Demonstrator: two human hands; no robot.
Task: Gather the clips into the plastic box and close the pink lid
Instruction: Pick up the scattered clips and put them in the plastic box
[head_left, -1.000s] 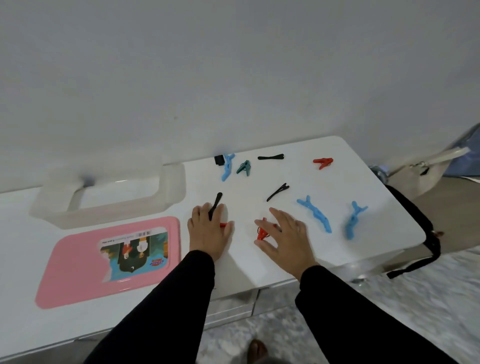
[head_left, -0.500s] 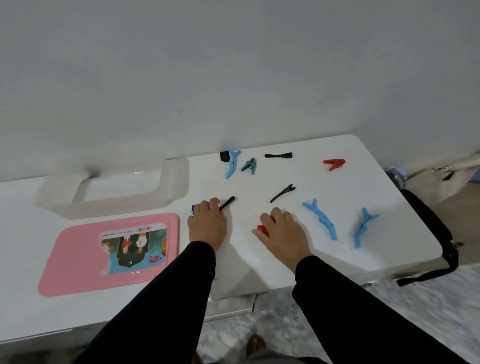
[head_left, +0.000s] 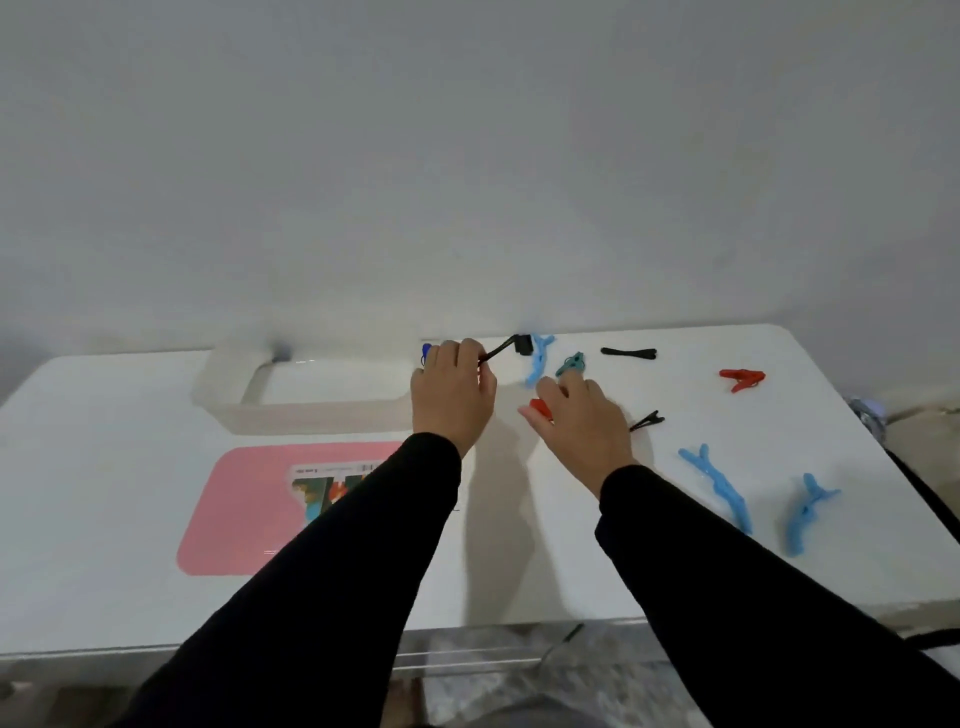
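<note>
My left hand is raised at the right end of the clear plastic box, shut on a long black clip; a small blue clip peeks out at its fingertips. My right hand hovers beside it, shut on a red clip. The pink lid lies flat in front of the box, partly under my left sleeve. Loose on the white table: a black clip, a second black clip, a red clip, a teal clip and three light blue clips.
A small black clip lies by the wall. The table butts against a plain grey wall. A dark strap hangs off the table's right edge, with floor and a bag beyond.
Both hands have lifted off the table with their clips and moved back toward the wall, the left one reaching the box's right end. The camera has shifted, too.
</note>
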